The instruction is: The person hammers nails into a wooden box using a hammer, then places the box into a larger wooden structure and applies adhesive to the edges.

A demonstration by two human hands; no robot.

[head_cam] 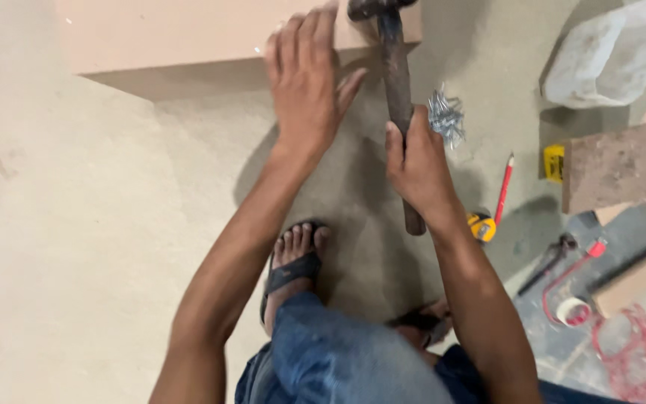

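My right hand (418, 166) grips the dark wooden handle of a hammer (395, 82). The hammer's head is at the top edge of the view, over the edge of a pale pink board (181, 34). My left hand (306, 78) lies flat with fingers spread on that board's front edge, just left of the hammer head. A small pile of shiny nails (445, 116) lies on the floor right beside my right hand.
A red pencil (504, 188), a yellow tape measure (481, 226), pliers (549, 259), a roll of red tape (573, 310) and wooden offcuts (614, 164) lie to the right. A grey stone (607, 54) sits top right. My sandalled feet (293, 265) are below the hands.
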